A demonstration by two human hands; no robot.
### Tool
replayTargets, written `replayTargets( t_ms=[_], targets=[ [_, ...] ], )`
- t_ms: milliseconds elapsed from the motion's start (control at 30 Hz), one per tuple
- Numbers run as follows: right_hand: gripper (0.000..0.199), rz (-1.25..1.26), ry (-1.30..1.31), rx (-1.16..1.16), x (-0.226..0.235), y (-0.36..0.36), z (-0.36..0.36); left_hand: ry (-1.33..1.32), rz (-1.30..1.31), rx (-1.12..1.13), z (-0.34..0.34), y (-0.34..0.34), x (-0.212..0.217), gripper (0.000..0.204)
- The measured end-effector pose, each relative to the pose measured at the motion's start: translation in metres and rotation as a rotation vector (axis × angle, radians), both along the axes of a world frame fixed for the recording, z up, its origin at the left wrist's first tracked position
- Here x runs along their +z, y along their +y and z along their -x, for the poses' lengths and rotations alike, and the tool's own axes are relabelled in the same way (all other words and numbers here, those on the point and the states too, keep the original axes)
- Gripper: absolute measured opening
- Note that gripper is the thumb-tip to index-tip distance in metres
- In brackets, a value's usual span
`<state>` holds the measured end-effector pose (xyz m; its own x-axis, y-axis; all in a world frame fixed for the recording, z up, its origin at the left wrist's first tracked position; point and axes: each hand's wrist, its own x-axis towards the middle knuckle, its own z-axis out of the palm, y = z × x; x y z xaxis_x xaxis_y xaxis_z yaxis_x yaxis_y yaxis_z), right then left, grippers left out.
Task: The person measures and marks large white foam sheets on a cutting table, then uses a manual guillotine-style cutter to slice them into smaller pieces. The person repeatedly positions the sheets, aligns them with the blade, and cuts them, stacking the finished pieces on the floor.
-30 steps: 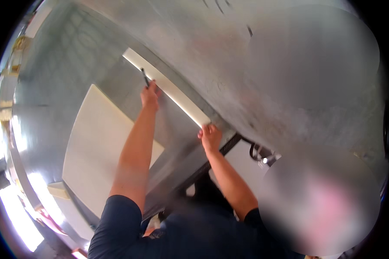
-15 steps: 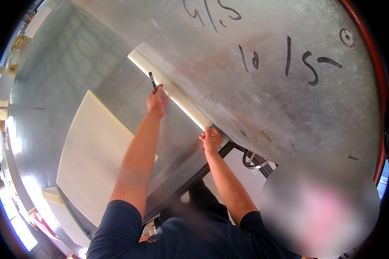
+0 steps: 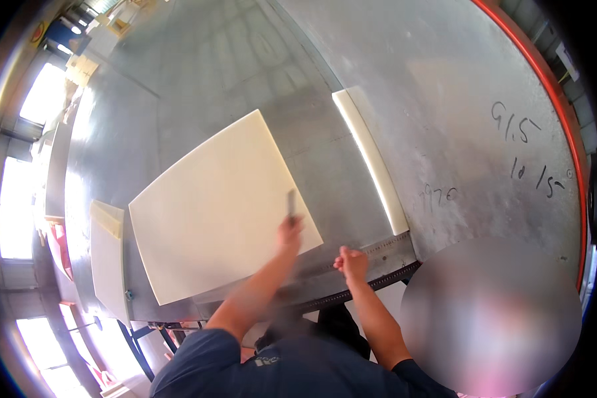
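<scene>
My left hand is closed around a slim, dark pen-like tool, blurred, over the right-hand side of a broad cream foam sheet lying flat on the grey metal tabletop. My right hand is curled up near the front edge, just right of the sheet's near corner; I cannot tell whether it grips anything. Beyond it, 1 narrow white foam strip lies alongside a grey metal panel with a red rim.
</scene>
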<state>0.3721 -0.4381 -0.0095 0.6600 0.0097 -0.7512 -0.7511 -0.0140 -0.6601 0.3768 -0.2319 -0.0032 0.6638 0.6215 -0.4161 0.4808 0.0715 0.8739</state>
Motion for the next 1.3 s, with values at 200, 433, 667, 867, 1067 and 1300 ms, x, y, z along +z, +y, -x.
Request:
replayTargets(
  t_ms=[200, 433, 667, 867, 1067, 1300],
  targets=[
    [0.036, -0.01, 0.204, 0.169, 0.019, 0.085, 0.028, -0.03, -0.007, 0.932, 0.302, 0.161, -0.064, 0.028],
    [0.022, 0.056, 0.047, 0.056, 0.004, 0.114, 0.038, 0.285, 0.115, 1.162, 0.405, 0.254, -0.063, 0.045],
    [0.019, 0.002, 0.026, -0.163, -0.027, 0.034, 0.015, 0.297, 0.226, 0.849, 0.369, 0.22, -0.077, 0.022],
    [0.021, 0.084, -0.033, -0.209, -0.015, -0.026, -0.018, 0.303, 0.246, 0.81, 0.315, 0.153, -0.069, 0.022],
    [0.021, 0.096, -0.045, -0.238, -0.011, -0.048, -0.038, 0.111, 0.27, 0.782, 0.318, 0.141, -0.106, 0.029],
    [0.022, 0.142, -0.049, -0.251, -0.002, -0.058, -0.039, 0.224, 0.276, 0.899, 0.277, 0.111, -0.046, 0.029]
  ],
)
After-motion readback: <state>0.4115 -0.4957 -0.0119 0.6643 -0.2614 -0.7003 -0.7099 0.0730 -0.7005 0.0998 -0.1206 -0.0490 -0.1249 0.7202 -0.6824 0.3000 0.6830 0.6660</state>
